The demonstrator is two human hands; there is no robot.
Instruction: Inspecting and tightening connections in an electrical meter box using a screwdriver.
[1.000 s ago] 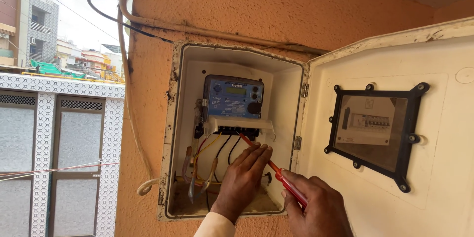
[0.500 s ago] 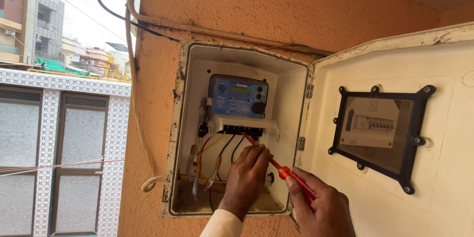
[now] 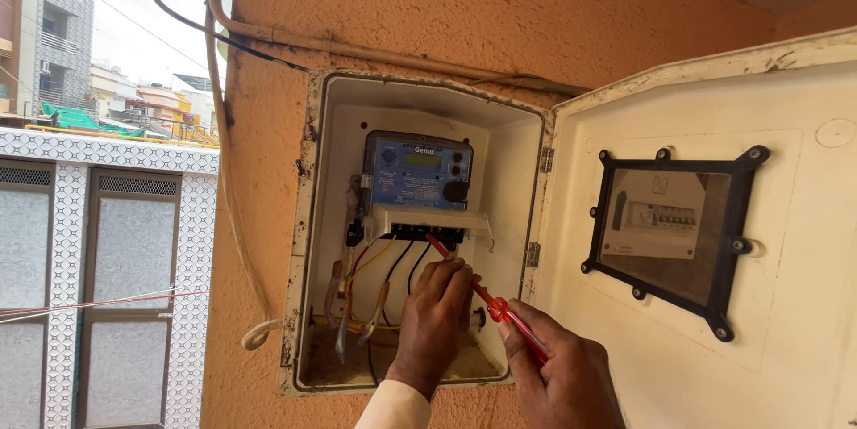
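A blue electricity meter [image 3: 417, 174] sits inside a cream wall box [image 3: 312, 241] set in an orange wall. Red, yellow and black wires [image 3: 386, 268] run down from its black terminal block [image 3: 427, 233]. My right hand [image 3: 561, 371] is shut on a red-handled screwdriver [image 3: 500, 308], whose tip points up-left at the terminal block. My left hand [image 3: 435, 322] reaches into the box just below the terminals, its fingers resting against the screwdriver shaft and the black wires.
The box's door [image 3: 786, 215] hangs open to the right, with a black-framed window [image 3: 669, 237]. A pipe and cables [image 3: 268, 36] run along the wall above. A patterned window frame [image 3: 80, 250] and buildings lie to the left.
The view has shifted slightly, so the box sits a little more to the right. Both hands stay at the terminals with the screwdriver, hardly moved.
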